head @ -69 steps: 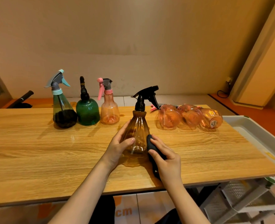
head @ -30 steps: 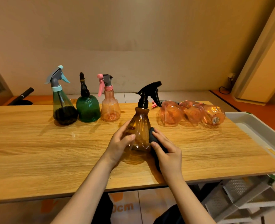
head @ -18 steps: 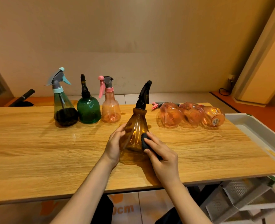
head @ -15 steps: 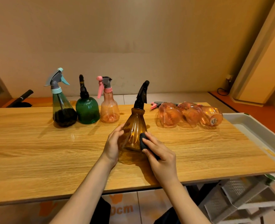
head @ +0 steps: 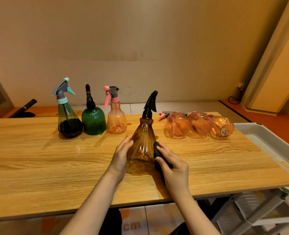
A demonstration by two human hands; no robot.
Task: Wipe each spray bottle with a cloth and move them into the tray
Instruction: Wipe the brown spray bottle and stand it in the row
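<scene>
An amber spray bottle (head: 143, 146) with a black trigger head stands slightly tilted on the wooden table (head: 38, 163). My left hand (head: 121, 155) grips its left side. My right hand (head: 172, 165) holds a dark cloth (head: 158, 150) and presses it against the bottle's right side. Behind stand a teal-capped dark bottle (head: 67, 116), a green bottle (head: 93, 119) and a pink-trigger orange bottle (head: 115, 117). Three orange bottles (head: 199, 125) lie on their sides at the back right. A white tray (head: 266, 138) sits past the table's right edge.
A white plastic rack (head: 252, 207) stands below the table's right corner. A dark cylinder (head: 25, 107) lies on the floor at the back left. The wall is close behind the table.
The amber bottle has turned so its trigger head points away from me. My right hand with the cloth has slid from the bottle's lower right up along its side.
</scene>
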